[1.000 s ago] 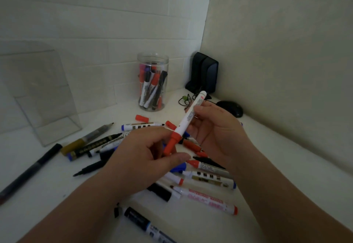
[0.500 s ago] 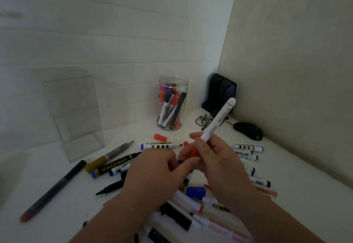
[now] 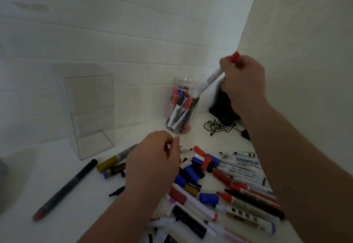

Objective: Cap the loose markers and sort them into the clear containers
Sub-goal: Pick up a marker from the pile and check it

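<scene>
My right hand grips a white marker with a red cap, cap end up, its lower end at the rim of the round clear jar. The jar stands by the back wall and holds several capped markers. My left hand hovers over the pile of loose markers and caps on the white table, fingers loosely curled and holding nothing. A square clear container stands to the left.
A long dark marker and a gold-capped one lie at the left of the pile. A black stand, a tangled cable and a dark mouse sit in the back right corner.
My right hand has carried the red-capped marker up and back to the jar's mouth. My left hand has let go of it and dropped towards the pile.
</scene>
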A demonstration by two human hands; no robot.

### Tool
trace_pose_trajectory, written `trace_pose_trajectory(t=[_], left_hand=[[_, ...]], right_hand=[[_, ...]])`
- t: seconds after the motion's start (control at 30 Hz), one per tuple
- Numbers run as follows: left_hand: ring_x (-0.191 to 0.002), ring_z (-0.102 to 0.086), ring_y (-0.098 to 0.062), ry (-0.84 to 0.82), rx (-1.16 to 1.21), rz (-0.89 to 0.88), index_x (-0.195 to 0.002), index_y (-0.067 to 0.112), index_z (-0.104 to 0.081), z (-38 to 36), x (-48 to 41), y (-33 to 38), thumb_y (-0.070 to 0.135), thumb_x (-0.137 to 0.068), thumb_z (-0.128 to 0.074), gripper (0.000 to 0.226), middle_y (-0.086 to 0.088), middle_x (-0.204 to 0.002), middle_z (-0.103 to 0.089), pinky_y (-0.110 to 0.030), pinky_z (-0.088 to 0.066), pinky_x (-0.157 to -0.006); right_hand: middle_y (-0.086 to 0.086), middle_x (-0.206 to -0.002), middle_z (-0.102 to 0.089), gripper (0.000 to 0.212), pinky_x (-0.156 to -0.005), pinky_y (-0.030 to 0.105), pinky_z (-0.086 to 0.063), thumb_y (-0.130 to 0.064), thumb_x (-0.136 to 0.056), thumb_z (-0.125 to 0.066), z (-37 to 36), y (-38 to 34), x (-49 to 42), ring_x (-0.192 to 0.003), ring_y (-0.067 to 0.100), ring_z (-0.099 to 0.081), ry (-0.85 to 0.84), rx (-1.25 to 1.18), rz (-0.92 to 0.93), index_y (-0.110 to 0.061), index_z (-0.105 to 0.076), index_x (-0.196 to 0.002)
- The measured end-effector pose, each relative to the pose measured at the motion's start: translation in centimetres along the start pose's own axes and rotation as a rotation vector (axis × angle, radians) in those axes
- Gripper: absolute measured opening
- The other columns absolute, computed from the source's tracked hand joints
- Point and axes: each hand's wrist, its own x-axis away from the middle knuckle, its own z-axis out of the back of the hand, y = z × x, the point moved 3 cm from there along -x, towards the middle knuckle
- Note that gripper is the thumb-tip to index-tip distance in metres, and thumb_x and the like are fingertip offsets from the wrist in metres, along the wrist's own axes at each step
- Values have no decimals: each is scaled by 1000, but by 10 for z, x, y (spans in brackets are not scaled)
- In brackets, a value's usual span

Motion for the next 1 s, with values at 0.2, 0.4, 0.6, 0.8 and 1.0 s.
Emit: trace_pose_trajectory(t=[0.2, 0.4, 0.6, 0.8, 1.0], left_hand=[[-69, -50, -2, 31, 51, 58, -93, 28, -61, 3, -3, -10, 27, -94, -58, 4, 13, -81, -54, -11, -36, -62], [-66, -52, -4, 63, 71, 40, -88, 24, -63, 3, -4, -11, 20, -88, -61, 4, 11, -78, -55, -12, -38, -60], [-66, -50, 1, 79, 81, 9, -87, 25, -63, 5, -4, -5, 21, -88, -57, 7, 12, -75, -55, -10, -35, -60], [-64, -53, -3, 76, 77, -3, -86, 24, -64, 2, -3, -6, 25, -88, -56, 8, 12, -73, -57, -16, -42, -59], [-62, -52, -3, 79, 88, -4, -88, 24, -64, 2, -4, -7, 28, -89, -52, 12, 11, -73, -57, -18, -43, -58]], right_hand=[[-5, -69, -50, 30, -61, 24, -36, -34, -99, -51, -39, -5, -49, -61, 9, -45, -30, 351, 176, -13, -56, -78], [1, -65, -52, 28, -50, 22, -36, -32, -96, -59, -65, 22, -55, -58, 12, -50, -301, 582, 90, -8, -63, -82], [0, -90, -59, 29, -64, 21, -42, -26, -86, -74, -71, 44, -49, -77, 14, -57, -301, 553, 104, -16, -59, -109], [-2, -98, -67, 13, -77, 23, -51, -28, -86, -74, -75, 45, -47, -88, 12, -63, -287, 640, 238, -21, -68, -95], [9, -71, -62, 44, -59, 26, -41, -36, -98, -54, -82, 45, -41, -71, 21, -58, -533, 852, 156, 0, -68, -79]])
